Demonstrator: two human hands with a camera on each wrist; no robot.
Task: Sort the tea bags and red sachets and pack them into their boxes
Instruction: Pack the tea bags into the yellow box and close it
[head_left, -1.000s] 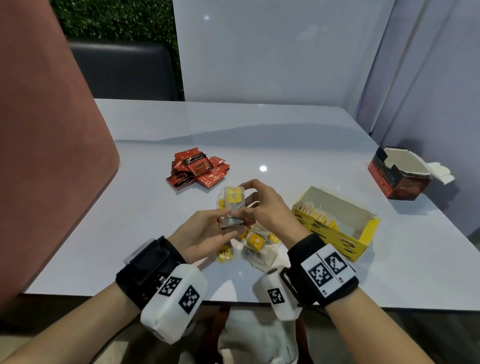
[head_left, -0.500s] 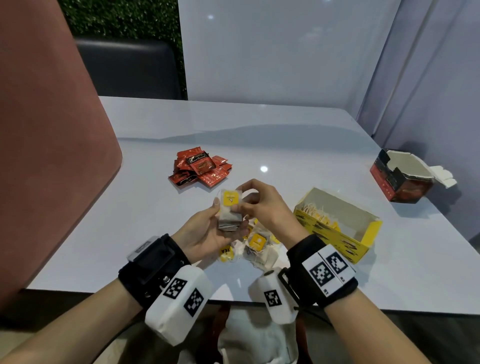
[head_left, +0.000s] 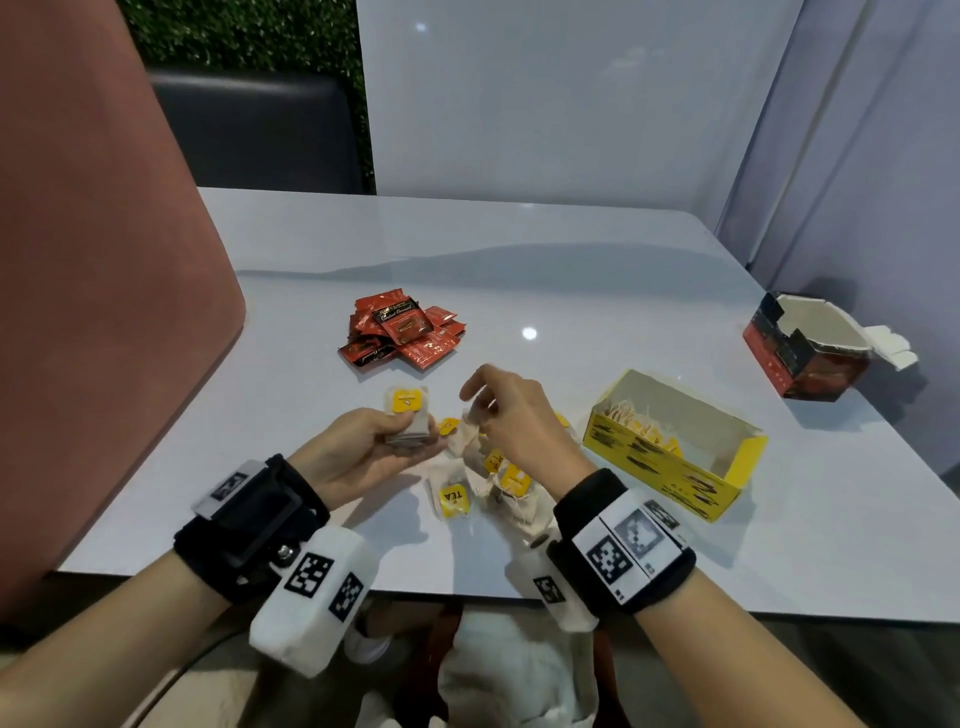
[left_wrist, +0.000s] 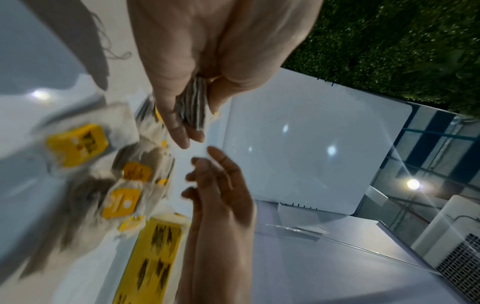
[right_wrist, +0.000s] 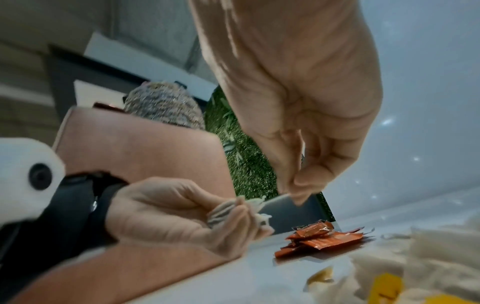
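My left hand (head_left: 384, 441) grips a small stack of tea bags (head_left: 408, 421) with a yellow tag on top, held just above the table. The left wrist view shows the stack (left_wrist: 193, 105) edge-on between thumb and fingers. My right hand (head_left: 493, 410) hovers to the right of the stack with loosely curled fingers and holds nothing. Under it lies a loose heap of tea bags (head_left: 467, 493) with yellow tags. A pile of red sachets (head_left: 402, 332) lies further back. The open yellow box (head_left: 649, 457), with tea bags inside, stands to the right. The open red box (head_left: 810, 358) stands at the far right.
A pink chair back (head_left: 104, 312) rises along the table's left side. The white table's near edge (head_left: 467, 592) runs just behind my wrists. A white cloth (head_left: 509, 675) lies on my lap below it.
My right hand has let go of the tea bag stack and drawn away to the right. My left hand keeps the stack and has sunk slightly towards the table.
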